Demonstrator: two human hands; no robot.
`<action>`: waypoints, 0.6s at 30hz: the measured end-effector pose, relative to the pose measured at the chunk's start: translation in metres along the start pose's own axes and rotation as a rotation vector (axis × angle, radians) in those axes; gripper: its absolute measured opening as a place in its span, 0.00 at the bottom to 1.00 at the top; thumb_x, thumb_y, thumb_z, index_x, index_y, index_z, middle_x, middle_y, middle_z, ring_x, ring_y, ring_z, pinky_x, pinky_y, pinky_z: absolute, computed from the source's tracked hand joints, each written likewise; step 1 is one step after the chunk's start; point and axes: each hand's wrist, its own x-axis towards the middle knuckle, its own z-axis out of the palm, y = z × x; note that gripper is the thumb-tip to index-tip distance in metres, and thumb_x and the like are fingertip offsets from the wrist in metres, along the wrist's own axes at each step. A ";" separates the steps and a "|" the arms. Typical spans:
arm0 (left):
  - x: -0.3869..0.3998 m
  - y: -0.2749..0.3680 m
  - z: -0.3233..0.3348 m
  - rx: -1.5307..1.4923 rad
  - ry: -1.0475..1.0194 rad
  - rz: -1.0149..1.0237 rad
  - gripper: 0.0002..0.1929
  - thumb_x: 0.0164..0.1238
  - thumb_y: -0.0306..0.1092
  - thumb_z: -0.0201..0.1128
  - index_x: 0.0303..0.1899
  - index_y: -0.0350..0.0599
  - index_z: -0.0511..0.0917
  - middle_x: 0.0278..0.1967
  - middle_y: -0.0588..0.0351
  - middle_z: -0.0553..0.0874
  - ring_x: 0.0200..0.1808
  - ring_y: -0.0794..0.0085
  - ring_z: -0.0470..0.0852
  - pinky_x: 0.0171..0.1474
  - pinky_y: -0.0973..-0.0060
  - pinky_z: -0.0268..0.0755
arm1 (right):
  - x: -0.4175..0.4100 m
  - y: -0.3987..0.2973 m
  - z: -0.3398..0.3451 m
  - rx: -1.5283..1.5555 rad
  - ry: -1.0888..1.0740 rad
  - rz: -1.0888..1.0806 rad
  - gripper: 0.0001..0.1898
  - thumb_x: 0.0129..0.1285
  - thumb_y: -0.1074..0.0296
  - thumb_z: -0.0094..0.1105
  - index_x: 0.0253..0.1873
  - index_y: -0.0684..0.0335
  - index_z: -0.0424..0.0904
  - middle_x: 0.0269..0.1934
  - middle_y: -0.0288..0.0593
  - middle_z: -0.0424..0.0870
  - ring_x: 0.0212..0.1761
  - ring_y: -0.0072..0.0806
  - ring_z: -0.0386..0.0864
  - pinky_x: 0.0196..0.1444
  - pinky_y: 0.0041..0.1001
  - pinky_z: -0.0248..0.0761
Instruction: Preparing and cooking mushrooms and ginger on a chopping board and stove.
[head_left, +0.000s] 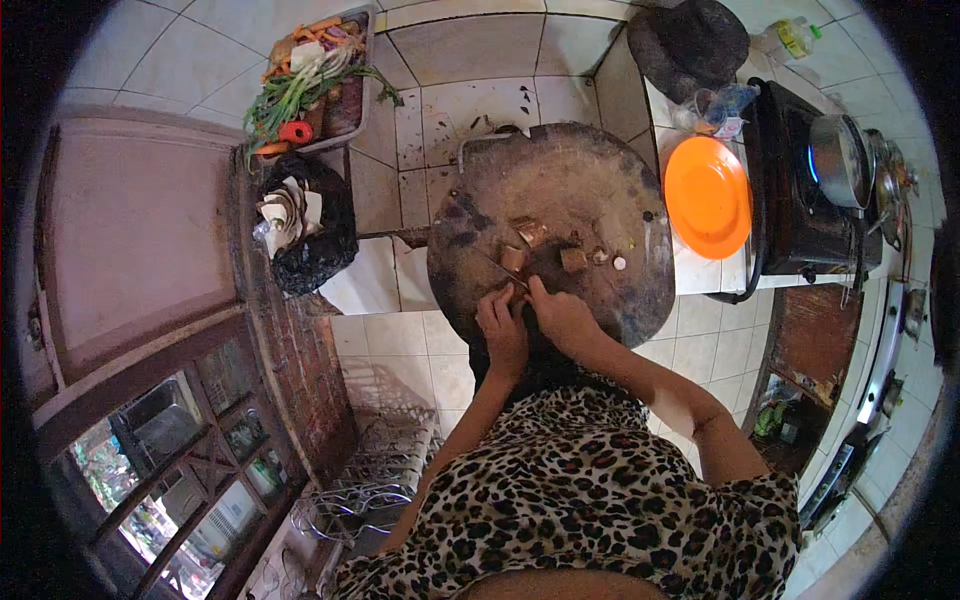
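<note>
A large round wooden chopping board (555, 180) lies before me, worn and dark at its rim. My right hand (561, 315) grips a small knife (512, 274), whose thin blade slants up to the left. Close against it, my left hand (504, 330) has its fingers bent at the blade; whatever may be under them is hidden. Just beyond the blade sits a brown block-like piece of food (514, 259), with a paler piece (531, 231) behind it. Another brown block (573, 259) lies to the right, near a small lump (600, 256) and a white round piece (619, 263).
An orange plate (707, 196) stands right of the board, beside a stove with a pot (838, 161) over a blue flame. Vegetables fill a tray (367, 75) at upper left. Below it, a black plastic bag (330, 247) holds pale scraps. Behind the board is a tiled basin (465, 49).
</note>
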 end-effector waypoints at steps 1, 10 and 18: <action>-0.001 0.000 0.000 -0.025 -0.014 -0.010 0.15 0.59 0.23 0.57 0.49 0.37 0.69 0.41 0.47 0.70 0.44 0.57 0.71 0.48 0.64 0.63 | -0.003 0.000 -0.001 0.023 -0.031 0.016 0.10 0.67 0.62 0.40 0.42 0.64 0.60 0.20 0.55 0.77 0.23 0.49 0.78 0.23 0.42 0.72; 0.010 0.007 -0.003 -0.217 -0.031 -0.210 0.14 0.66 0.30 0.51 0.51 0.37 0.68 0.43 0.44 0.70 0.47 0.55 0.71 0.52 0.64 0.62 | -0.022 0.012 -0.009 0.211 -0.046 0.091 0.12 0.68 0.60 0.39 0.42 0.65 0.59 0.18 0.57 0.75 0.23 0.56 0.76 0.23 0.47 0.68; 0.033 0.008 -0.001 -0.127 -0.103 -0.133 0.14 0.66 0.33 0.51 0.51 0.40 0.69 0.44 0.46 0.70 0.47 0.55 0.70 0.50 0.62 0.61 | -0.028 0.022 -0.002 0.270 0.133 0.113 0.14 0.67 0.59 0.41 0.44 0.67 0.62 0.17 0.59 0.74 0.22 0.57 0.74 0.23 0.48 0.67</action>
